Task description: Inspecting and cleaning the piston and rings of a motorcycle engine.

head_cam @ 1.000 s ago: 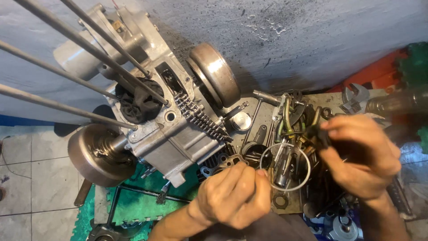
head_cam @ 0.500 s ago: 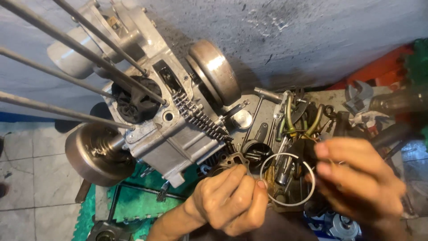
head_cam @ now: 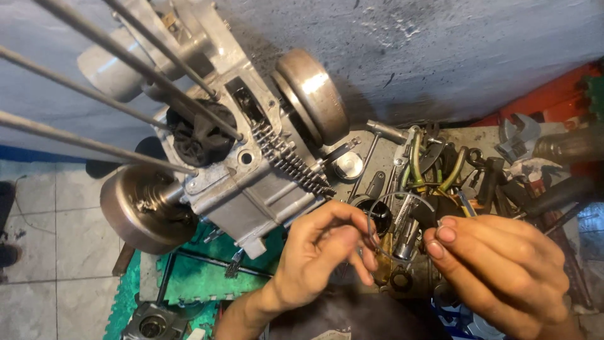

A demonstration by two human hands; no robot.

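Both hands' fingers [head_cam: 368,242] pinch what looks like a thin metal ring [head_cam: 397,200] beside the engine [head_cam: 251,182].

No packages, labels, signs or screens anywhere in view.

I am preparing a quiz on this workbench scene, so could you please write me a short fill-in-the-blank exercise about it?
1. Both hands, the left hand and the right hand, pinch a thin metal ____ between them.
2. The engine block lies to the ____ of the hands in the picture.
3. The foam mat under the engine is ____ in colour.

Missing words: ring; left; green
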